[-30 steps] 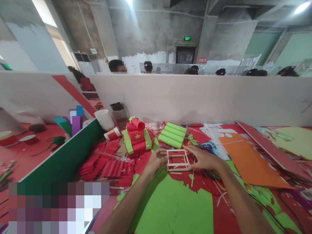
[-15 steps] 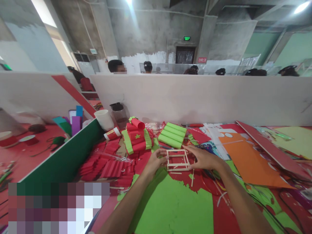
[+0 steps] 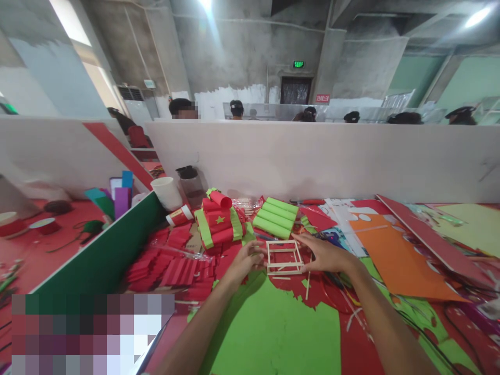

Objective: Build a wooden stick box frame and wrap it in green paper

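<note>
A small open box frame of thin wooden sticks (image 3: pixel 284 264) stands on the red tabletop, just beyond a large green sheet (image 3: pixel 275 328). My left hand (image 3: pixel 250 260) has its curled fingers at the frame's left side; the exact contact there is hard to see. At the opposite side, my right hand (image 3: pixel 318 253) grips the frame, thumb near the lower corner and index finger near the top corner. Loose thin sticks (image 3: pixel 308 286) lie close by. Behind the frame rests a bright green ridged piece (image 3: pixel 275 217). To its left is a red and green rolled-paper model (image 3: pixel 220 221) bearing a star.
Stacked red folded strips (image 3: pixel 179 271) lie at the left beside a green divider (image 3: pixel 97 245). A white cup (image 3: pixel 167 192) and a dark-lidded jar (image 3: pixel 190 183) stand at the back. Orange sheet (image 3: pixel 385 255), cables and scraps cover the right. A white partition (image 3: pixel 312 156) closes the far side.
The fingers of my left hand have drawn slightly left from the frame's edge. My right hand and the frame stay nearly where they were.
</note>
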Action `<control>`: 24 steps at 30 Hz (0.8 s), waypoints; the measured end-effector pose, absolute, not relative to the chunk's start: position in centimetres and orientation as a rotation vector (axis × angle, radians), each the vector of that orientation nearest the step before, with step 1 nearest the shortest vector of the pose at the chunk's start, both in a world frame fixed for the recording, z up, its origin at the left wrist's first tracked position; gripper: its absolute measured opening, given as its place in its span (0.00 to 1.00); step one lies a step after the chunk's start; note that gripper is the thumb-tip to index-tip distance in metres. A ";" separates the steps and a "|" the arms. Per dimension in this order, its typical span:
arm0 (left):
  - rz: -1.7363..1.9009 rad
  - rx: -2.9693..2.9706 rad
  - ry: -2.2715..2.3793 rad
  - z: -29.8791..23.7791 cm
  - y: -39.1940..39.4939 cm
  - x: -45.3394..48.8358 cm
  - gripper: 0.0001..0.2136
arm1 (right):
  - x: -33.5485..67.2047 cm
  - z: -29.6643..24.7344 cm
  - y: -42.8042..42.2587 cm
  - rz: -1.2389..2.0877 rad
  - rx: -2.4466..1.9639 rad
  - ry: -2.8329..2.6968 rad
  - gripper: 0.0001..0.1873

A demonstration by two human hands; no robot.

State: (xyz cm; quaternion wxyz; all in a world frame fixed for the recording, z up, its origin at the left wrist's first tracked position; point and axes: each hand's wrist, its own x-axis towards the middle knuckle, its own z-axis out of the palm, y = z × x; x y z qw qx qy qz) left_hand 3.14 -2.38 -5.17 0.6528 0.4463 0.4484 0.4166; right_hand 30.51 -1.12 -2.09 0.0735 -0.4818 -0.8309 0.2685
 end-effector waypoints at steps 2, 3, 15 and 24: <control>0.940 1.016 1.012 -4.9 -2.5 2.9 0.18 | 30.5 -2.1 -1.1 0.797 -1.447 -2.493 0.55; 0.940 1.019 1.010 -4.8 -2.5 2.8 0.18 | 30.5 -2.2 -1.0 0.796 -1.444 -2.490 0.55; 0.932 1.036 1.027 -4.3 -2.8 2.8 0.17 | 30.4 -2.7 -1.2 1.107 -1.308 -2.287 0.54; 0.936 1.046 1.032 -4.5 -2.8 2.9 0.17 | 30.4 -2.6 -1.2 1.145 -1.300 -2.266 0.54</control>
